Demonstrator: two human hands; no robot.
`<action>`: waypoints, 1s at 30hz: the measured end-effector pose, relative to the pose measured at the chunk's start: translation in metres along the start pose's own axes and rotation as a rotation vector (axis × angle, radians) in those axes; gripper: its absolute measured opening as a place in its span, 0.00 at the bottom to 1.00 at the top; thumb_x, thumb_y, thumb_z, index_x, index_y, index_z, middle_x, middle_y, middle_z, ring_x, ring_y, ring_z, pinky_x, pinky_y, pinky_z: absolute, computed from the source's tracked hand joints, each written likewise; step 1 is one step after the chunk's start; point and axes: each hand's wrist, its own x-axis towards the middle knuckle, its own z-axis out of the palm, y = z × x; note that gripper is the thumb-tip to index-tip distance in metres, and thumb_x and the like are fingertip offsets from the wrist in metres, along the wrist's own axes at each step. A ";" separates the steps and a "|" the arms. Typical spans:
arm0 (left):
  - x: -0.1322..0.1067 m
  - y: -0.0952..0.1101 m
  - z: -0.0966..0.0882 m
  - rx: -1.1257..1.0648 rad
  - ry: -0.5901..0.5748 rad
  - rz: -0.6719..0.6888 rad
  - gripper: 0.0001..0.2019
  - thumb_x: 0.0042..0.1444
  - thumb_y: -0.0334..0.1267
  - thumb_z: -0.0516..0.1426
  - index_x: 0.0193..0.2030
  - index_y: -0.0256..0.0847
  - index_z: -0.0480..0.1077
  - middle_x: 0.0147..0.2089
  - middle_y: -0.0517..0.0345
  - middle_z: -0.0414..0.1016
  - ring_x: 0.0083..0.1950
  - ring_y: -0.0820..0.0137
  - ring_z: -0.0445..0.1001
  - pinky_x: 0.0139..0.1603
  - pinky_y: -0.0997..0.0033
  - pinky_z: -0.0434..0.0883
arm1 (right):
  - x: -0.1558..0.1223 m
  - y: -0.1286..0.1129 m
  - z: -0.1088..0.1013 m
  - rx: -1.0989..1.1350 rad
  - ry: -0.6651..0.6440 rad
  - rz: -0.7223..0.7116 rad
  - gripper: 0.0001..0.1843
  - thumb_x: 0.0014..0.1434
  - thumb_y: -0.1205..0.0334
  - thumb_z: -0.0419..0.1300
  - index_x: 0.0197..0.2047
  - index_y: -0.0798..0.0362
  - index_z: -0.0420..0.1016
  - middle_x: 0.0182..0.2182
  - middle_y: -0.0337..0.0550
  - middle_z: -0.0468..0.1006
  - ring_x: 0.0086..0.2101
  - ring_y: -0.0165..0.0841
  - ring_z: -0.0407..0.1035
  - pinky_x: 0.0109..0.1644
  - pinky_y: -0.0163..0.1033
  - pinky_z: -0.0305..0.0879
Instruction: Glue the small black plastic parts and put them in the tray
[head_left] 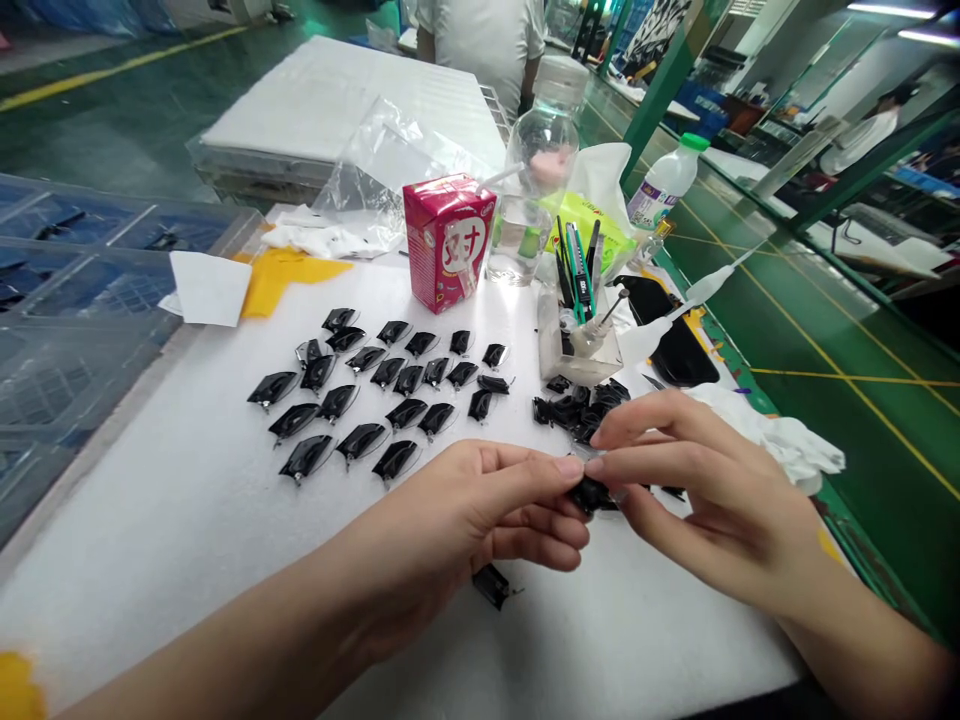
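Note:
Both hands meet over the white foam mat (pixel 187 520). My left hand (pixel 487 505) and my right hand (pixel 697 480) pinch the same small black glossy part (pixel 592 493) between thumbs and fingertips. Several like black parts (pixel 375 395) lie in neat rows on the mat to the left. A loose pile of black parts (pixel 581 410) sits just beyond my fingers. One more black piece (pixel 493 585) lies under my left hand.
A red drink carton (pixel 448 240) with a straw, a clear bottle (pixel 536 170), a clear tub of pens and tools (pixel 581 330), a black phone (pixel 675 340), white cloth (pixel 787 445) and a person in a white shirt (pixel 484 35) stand beyond. Blue crates (pixel 82 300) line the left.

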 end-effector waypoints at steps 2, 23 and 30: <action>-0.001 0.000 0.000 -0.006 -0.002 -0.008 0.04 0.54 0.34 0.65 0.30 0.35 0.78 0.26 0.62 0.76 0.28 0.79 0.72 0.33 0.84 0.72 | 0.000 0.000 0.000 -0.002 0.006 -0.002 0.15 0.59 0.79 0.56 0.46 0.54 0.71 0.38 0.45 0.71 0.36 0.29 0.70 0.33 0.34 0.70; -0.001 0.003 0.001 -0.094 0.109 0.049 0.05 0.51 0.29 0.66 0.28 0.34 0.75 0.25 0.63 0.77 0.27 0.81 0.73 0.30 0.85 0.72 | -0.008 0.019 -0.017 -0.084 0.199 0.366 0.11 0.61 0.68 0.59 0.47 0.49 0.71 0.35 0.40 0.73 0.28 0.27 0.68 0.25 0.32 0.64; 0.000 0.003 0.002 0.077 0.119 0.131 0.07 0.53 0.33 0.65 0.27 0.36 0.73 0.25 0.63 0.76 0.28 0.79 0.73 0.32 0.83 0.71 | -0.006 0.031 -0.023 -0.342 -0.116 0.440 0.04 0.64 0.61 0.57 0.41 0.50 0.70 0.22 0.32 0.70 0.18 0.24 0.60 0.22 0.32 0.57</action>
